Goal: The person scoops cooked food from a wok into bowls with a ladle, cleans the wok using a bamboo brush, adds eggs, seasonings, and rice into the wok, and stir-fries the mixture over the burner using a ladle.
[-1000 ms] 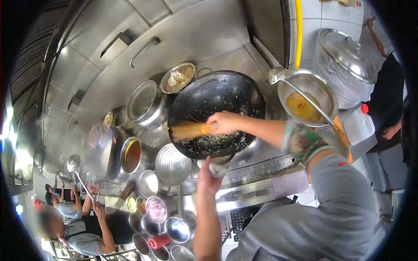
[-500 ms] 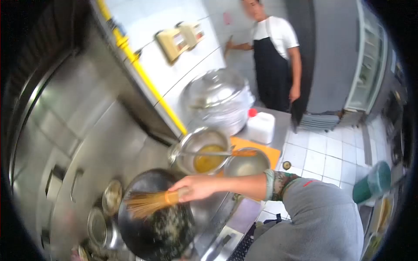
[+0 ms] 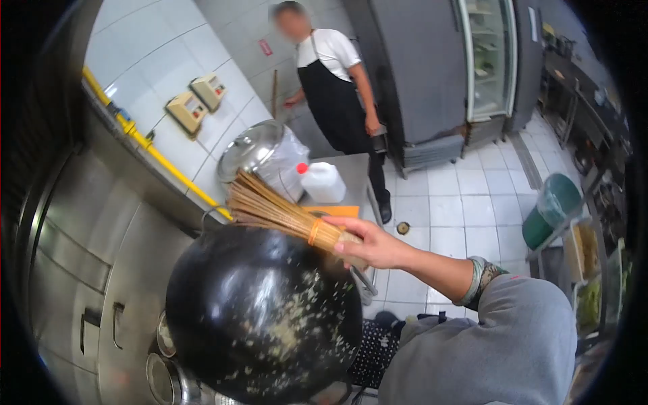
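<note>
My right hand [image 3: 368, 244] is wrapped round the bound end of a bamboo brush [image 3: 287, 209], whose bristles point left over the upper rim of the black wok [image 3: 223, 297]. The wok is tilted up towards the camera, and small white bits [image 3: 290, 331] cling to its inner surface. A wok handle [image 3: 337, 391] shows at the bottom edge. My left hand is out of sight.
A white jug with a red cap [image 3: 324, 182] stands on a metal table beside a lidded steel pot [image 3: 251, 150]. Behind it is a person in a black apron [image 3: 334, 101]. A green bin [image 3: 552, 209] stands at the right; metal bowls [image 3: 162, 378] are at lower left.
The view has swung right. The wok has been lifted and tipped, and the brush has moved from inside it to its upper rim. My left hand has left the view.
</note>
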Demonstrator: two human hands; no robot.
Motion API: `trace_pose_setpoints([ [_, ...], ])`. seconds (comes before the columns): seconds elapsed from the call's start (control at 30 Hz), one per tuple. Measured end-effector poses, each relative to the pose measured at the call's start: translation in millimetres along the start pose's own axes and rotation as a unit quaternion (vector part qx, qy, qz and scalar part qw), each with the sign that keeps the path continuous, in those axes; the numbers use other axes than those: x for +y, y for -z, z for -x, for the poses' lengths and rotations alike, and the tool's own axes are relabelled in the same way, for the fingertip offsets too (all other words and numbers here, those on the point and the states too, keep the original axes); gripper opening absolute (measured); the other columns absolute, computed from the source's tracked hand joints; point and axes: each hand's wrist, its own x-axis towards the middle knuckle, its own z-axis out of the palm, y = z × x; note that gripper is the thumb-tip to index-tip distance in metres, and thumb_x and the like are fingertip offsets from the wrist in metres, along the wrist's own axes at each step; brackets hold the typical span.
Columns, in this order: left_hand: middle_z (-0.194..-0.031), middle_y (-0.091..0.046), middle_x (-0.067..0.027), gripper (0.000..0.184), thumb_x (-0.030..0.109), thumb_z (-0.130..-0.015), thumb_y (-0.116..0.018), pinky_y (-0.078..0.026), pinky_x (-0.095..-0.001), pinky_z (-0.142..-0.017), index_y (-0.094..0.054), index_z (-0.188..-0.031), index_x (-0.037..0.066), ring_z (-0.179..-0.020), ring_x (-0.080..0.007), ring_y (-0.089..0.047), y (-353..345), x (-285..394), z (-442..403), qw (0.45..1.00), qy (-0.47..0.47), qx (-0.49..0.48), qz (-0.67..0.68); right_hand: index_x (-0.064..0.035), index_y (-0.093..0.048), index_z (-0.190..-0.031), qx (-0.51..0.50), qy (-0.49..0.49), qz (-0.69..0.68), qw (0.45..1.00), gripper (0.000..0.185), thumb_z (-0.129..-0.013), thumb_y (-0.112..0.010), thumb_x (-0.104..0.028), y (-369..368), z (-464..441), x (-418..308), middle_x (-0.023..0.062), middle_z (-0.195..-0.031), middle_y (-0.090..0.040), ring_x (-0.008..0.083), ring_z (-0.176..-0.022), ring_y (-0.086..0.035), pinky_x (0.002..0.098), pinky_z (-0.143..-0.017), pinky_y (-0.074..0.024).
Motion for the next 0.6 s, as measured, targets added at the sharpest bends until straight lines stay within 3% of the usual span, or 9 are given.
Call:
trace_pose_setpoints([
  [0.07, -0.111, -0.059, -0.0162, 0.038, 0.024, -0.080, -0.061, -0.043, -0.0442, -0.096, -0.056, -0.112, 0.004, -0.103, -0.0325, -0.057, -27.0, 45.6, 3.5, 0.915, 0.173, 0.058, 0.359, -0.0072, -0.037, -0.142, 0.084, -0.049, 0.112, 0.989, 0.058, -0.092, -0.060, -0.024, 8.8, 17.6, -18.4, 0.0117, -0.105, -0.063, 0.0204, -0.085, -0.064, 0.0326, -0.074, -0.0523],
  [0.1, -0.108, -0.060, -0.0148, 0.038, 0.016, -0.076, -0.059, -0.044, -0.0455, -0.094, -0.056, -0.112, 0.004, -0.102, -0.0328, -0.057, -31.8, 39.0, 0.2, 0.980, -0.139, 0.025, 0.139, -0.0057, -0.040, -0.140, 0.145, 0.031, 0.257, 0.955, 0.058, -0.090, -0.062, -0.025, 16.1, 21.8, -15.9, 0.0160, -0.104, -0.064, 0.0278, -0.086, -0.065, 0.0363, -0.076, -0.0515],
  [0.13, -0.104, -0.062, -0.0134, 0.040, 0.008, -0.072, -0.057, -0.044, -0.0468, -0.092, -0.057, -0.112, 0.004, -0.101, -0.0330, -0.057, -33.2, 31.2, -3.2, 0.897, -0.430, -0.026, -0.099, -0.0043, -0.042, -0.137, 0.195, 0.107, 0.394, 0.892, 0.058, -0.088, -0.063, -0.026, 23.1, 24.9, -10.7, 0.0204, -0.103, -0.066, 0.0353, -0.087, -0.065, 0.0399, -0.077, -0.0507],
  [0.2, -0.098, -0.063, -0.0116, 0.038, 0.004, -0.073, -0.057, -0.048, -0.0434, -0.084, -0.057, -0.111, 0.000, -0.095, -0.0305, -0.059, -58.9, 76.5, -11.3, 0.856, -0.442, -0.128, -0.234, -0.0050, -0.049, -0.132, 0.167, 0.008, 0.422, 0.891, 0.055, -0.084, -0.065, -0.026, 39.6, 32.5, -18.6, 0.0258, -0.097, -0.064, 0.0414, -0.090, -0.062, 0.0450, -0.081, -0.0487],
  [0.23, -0.104, -0.061, -0.0129, 0.042, 0.001, -0.074, -0.057, -0.048, -0.0412, -0.085, -0.053, -0.116, -0.001, -0.096, -0.0285, -0.060, -87.3, 109.3, -8.8, 0.957, -0.214, -0.191, 0.051, -0.0059, -0.050, -0.132, 0.133, -0.043, 0.430, 0.892, 0.056, -0.083, -0.066, -0.027, 45.2, 48.1, -24.0, 0.0258, -0.096, -0.064, 0.0410, -0.090, -0.062, 0.0450, -0.081, -0.0489],
  [0.27, -0.109, -0.059, -0.0142, 0.047, -0.002, -0.075, -0.056, -0.048, -0.0390, -0.086, -0.049, -0.121, -0.003, -0.097, -0.0265, -0.060, -112.9, 138.1, -8.6, 0.917, 0.048, -0.227, 0.323, -0.0068, -0.050, -0.132, 0.104, -0.090, 0.438, 0.888, 0.056, -0.083, -0.066, -0.028, 51.8, 61.3, -32.7, 0.0257, -0.096, -0.064, 0.0406, -0.090, -0.062, 0.0451, -0.081, -0.0490],
  [0.33, -0.102, -0.061, -0.0134, 0.037, 0.001, -0.076, -0.056, -0.050, -0.0366, -0.079, -0.053, -0.112, -0.004, -0.090, -0.0245, -0.061, -154.7, 158.6, -20.9, 0.909, 0.014, -0.253, 0.331, -0.0106, -0.052, -0.132, 0.053, -0.007, 0.393, 0.918, 0.055, -0.082, -0.065, -0.031, 81.3, 111.4, -6.8, 0.0234, -0.103, -0.065, 0.0376, -0.091, -0.064, 0.0429, -0.084, -0.0506],
  [0.5, -0.100, -0.063, -0.0145, 0.035, 0.004, -0.073, -0.058, -0.054, -0.0367, -0.074, -0.056, -0.106, -0.006, -0.086, -0.0255, -0.064, -235.4, 185.5, -60.0, 0.891, 0.020, -0.350, 0.290, -0.0192, -0.053, -0.133, 0.129, -0.291, 0.497, 0.807, 0.055, -0.080, -0.067, -0.028, 168.1, 191.4, -36.9, 0.0188, -0.088, -0.068, 0.0341, -0.079, -0.066, 0.0419, -0.074, -0.0523],
  [0.6, -0.108, -0.059, -0.0115, 0.047, -0.003, -0.072, -0.053, -0.048, -0.0352, -0.087, -0.051, -0.119, -0.003, -0.100, -0.0238, -0.059, -285.4, 204.2, -87.4, 0.866, 0.046, -0.430, 0.250, -0.0207, -0.053, -0.133, 0.182, -0.275, 0.511, 0.794, 0.055, -0.080, -0.066, -0.030, 184.3, 204.1, -40.8, 0.0199, -0.074, -0.064, 0.0355, -0.066, -0.063, 0.0438, -0.066, -0.0511],
])
